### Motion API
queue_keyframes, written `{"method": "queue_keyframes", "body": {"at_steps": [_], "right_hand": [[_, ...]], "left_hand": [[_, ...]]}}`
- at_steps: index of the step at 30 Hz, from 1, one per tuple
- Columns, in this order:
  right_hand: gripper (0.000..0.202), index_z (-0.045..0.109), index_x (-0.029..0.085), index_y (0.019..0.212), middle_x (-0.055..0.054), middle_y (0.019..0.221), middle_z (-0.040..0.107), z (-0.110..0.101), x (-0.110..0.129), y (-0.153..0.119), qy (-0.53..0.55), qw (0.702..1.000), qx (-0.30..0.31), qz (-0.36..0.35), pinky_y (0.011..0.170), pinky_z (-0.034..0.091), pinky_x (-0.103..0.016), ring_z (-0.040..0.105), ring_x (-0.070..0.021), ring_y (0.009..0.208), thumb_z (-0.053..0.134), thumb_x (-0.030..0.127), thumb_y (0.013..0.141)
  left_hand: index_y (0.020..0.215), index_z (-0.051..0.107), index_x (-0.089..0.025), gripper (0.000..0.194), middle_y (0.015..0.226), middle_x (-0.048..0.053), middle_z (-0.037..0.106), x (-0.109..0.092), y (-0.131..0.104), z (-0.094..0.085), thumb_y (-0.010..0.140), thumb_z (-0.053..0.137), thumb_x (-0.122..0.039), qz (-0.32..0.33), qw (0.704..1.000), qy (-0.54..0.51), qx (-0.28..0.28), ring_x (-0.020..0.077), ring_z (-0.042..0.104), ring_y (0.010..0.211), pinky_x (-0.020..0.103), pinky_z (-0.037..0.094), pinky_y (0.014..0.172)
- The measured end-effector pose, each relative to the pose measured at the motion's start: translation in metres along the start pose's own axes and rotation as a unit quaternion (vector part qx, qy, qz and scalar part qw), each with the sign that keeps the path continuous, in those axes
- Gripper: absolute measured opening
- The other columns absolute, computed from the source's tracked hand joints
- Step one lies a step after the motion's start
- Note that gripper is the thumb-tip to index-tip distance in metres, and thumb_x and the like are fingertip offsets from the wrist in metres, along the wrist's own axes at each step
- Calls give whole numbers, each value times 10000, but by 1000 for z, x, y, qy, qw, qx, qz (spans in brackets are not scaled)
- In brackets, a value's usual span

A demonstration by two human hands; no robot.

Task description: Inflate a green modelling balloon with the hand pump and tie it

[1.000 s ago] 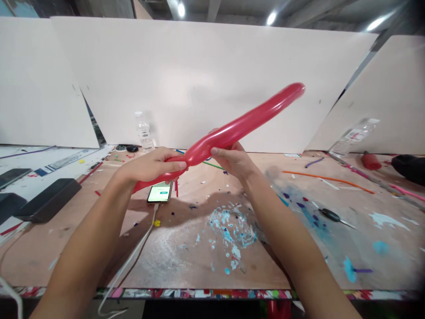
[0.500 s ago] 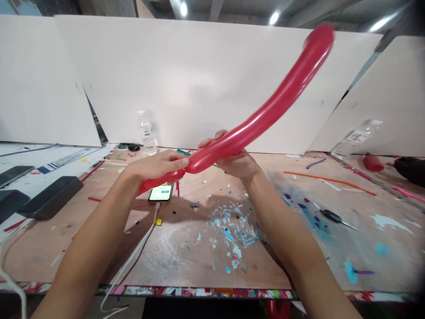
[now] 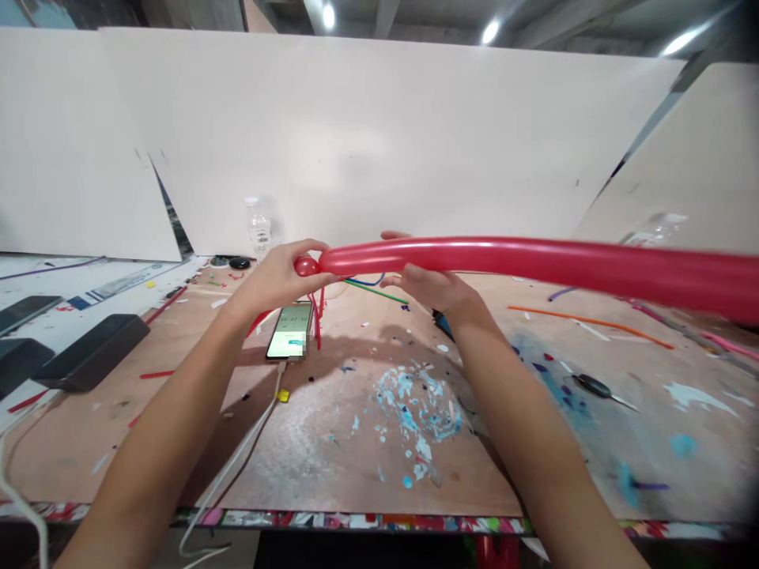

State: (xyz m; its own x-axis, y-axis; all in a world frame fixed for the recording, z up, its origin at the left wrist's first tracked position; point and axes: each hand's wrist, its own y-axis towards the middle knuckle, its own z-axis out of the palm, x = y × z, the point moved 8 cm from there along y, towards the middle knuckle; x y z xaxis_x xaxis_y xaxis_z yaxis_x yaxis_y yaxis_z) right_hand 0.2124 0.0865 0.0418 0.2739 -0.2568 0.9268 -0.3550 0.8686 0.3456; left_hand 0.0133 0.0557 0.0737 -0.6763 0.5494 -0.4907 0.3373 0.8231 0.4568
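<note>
A long red balloon stretches from the middle of the view out past the right edge, nearly level above the table. My left hand grips its left end with thumb and fingers at a pinched joint, where a small round red bubble shows. More red balloon shows below that hand, partly hidden by the wrist. My right hand lies under and behind the long part, fingers apart, the balloon resting between thumb and fingers. Under my left hand a lit phone lies on the table.
Scissors and an orange strip lie at the right. Clear bottles stand at the back left and lean at the back right. A dark box sits at the left. White boards rise behind.
The long balloon part has swung down from pointing up and right to nearly level. My left hand has shifted up and slightly left, and a round bubble now shows there. My right hand's fingers have spread.
</note>
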Motion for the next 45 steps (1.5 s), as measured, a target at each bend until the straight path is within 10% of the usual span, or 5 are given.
{"method": "queue_keyframes", "body": {"at_steps": [5, 22, 34, 45], "right_hand": [[179, 675, 228, 763, -5, 824, 683, -18, -7, 9, 66, 995, -73, -27, 688, 522, -294, 620, -163, 793, 800, 328, 683], [205, 631, 250, 792, 31, 888, 716, -31, -21, 15, 219, 972, -83, -8, 870, 527, -325, 643, -177, 973, 788, 295, 669], [287, 633, 234, 775, 35, 772, 690, -55, -28, 17, 124, 969, -213, -34, 638, 543, -251, 658, -146, 760, 848, 319, 605], [270, 617, 239, 717, 57, 761, 687, -49, -26, 15, 187, 964, -188, -34, 870, 555, -318, 662, -148, 817, 859, 255, 599]], "left_hand": [[1166, 676, -238, 481, 980, 56, 728, 3, 0, 5, 832, 530, -552, 5, 997, 71, -9, 207, 645, 835, 330, 470, 762], [1243, 625, -231, 547, 1058, 98, 720, 20, 3, 7, 854, 488, -590, 3, 987, 155, -37, 247, 655, 942, 353, 470, 823], [1249, 613, -274, 538, 1044, 67, 719, 21, 1, 5, 827, 537, -599, 3, 988, 148, -46, 228, 654, 912, 318, 458, 778], [1358, 496, -235, 617, 1304, 110, 594, 21, 2, 0, 811, 594, -502, 7, 956, 278, -91, 325, 499, 1212, 476, 325, 1059]]}}
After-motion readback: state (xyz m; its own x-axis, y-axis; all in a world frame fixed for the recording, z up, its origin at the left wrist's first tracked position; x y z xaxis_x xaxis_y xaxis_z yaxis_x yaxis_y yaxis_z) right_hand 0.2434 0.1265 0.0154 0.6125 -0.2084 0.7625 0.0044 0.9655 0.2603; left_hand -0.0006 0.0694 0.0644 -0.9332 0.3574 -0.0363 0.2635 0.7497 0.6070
